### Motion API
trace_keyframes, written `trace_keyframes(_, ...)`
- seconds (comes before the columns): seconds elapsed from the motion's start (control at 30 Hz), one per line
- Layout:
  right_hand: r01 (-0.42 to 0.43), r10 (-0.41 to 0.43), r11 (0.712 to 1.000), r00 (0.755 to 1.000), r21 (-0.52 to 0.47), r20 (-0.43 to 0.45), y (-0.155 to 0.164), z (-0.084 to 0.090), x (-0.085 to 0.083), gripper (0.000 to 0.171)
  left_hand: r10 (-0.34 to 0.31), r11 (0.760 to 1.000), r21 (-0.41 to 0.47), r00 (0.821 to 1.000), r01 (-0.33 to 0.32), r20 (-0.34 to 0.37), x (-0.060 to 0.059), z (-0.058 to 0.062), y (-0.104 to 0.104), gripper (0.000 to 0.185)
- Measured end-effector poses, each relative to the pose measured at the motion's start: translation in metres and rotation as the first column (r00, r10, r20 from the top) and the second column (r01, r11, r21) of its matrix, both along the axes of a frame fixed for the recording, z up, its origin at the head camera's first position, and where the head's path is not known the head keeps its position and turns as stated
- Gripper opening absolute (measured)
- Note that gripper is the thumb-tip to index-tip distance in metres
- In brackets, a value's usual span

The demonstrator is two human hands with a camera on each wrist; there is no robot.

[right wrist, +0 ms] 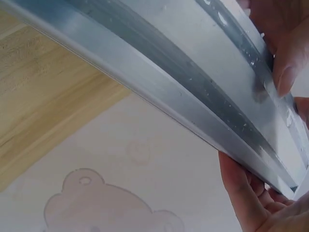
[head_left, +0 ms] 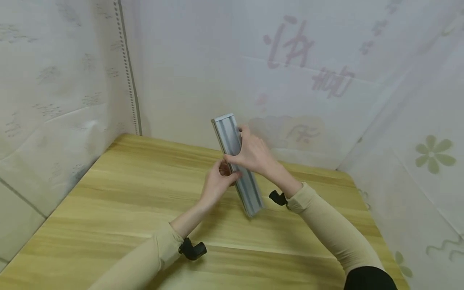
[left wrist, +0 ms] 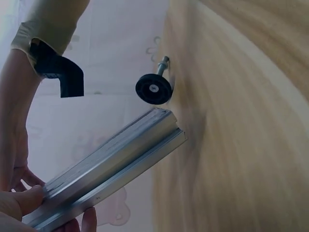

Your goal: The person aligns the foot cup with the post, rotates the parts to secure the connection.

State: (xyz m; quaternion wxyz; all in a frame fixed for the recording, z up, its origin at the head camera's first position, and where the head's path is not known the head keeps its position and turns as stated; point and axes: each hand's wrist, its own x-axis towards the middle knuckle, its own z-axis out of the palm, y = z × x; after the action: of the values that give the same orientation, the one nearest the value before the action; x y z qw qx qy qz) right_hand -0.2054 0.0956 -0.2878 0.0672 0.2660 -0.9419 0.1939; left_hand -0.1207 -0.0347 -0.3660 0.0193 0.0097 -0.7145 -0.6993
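A silver aluminium profile (head_left: 248, 189) with lengthwise grooves is held aslant above the wooden table, its upper end leaning toward the back wall. My left hand (head_left: 217, 181) grips it near the middle, thumb across the front face and fingers round the left edge. Just above, my right hand (head_left: 255, 153) grips the same bar, thumb over the front and fingers at its right edge. The right wrist view shows the grooved face close up, with my right hand (right wrist: 256, 208) at its edge. Past the bar's free end in the left wrist view is a levelling foot (left wrist: 153, 89), a black disc on a threaded stem.
The wooden table (head_left: 119, 209) spreads beneath both arms. A pale printed sheet (head_left: 188, 72) hangs behind it, with more sheeting at both sides. Black wrist mounts (head_left: 193, 249) stick out from both sleeves.
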Motion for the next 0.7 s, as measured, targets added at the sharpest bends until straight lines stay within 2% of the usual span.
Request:
trace_keyframes(0.17,0.035,-0.037,0.998,0.999,-0.052,-0.030,0.004,0.004,-0.001,0.100,0.000,0.998,-0.069,0.999,-0.003,-0.048,-0.008,0.006,-0.001,0.049)
trace_keyframes(0.37,0.075,-0.079,0.991,0.996,-0.109,-0.030,0.007,0.008,0.001,0.102,-0.007,0.985,-0.170,0.989,-0.019,-0.150,-0.014,0.012,-0.002,0.036)
trace_keyframes(0.5,0.106,-0.112,0.980,0.993,-0.171,-0.027,0.009,0.013,0.003,0.103,-0.027,0.973,-0.229,0.975,-0.025,-0.221,-0.020,0.016,-0.006,0.039)
trace_keyframes(0.7,0.104,-0.121,0.961,0.991,-0.257,-0.050,0.013,0.017,0.007,0.097,-0.061,0.958,-0.285,0.956,-0.024,-0.286,-0.029,0.023,-0.011,0.045)
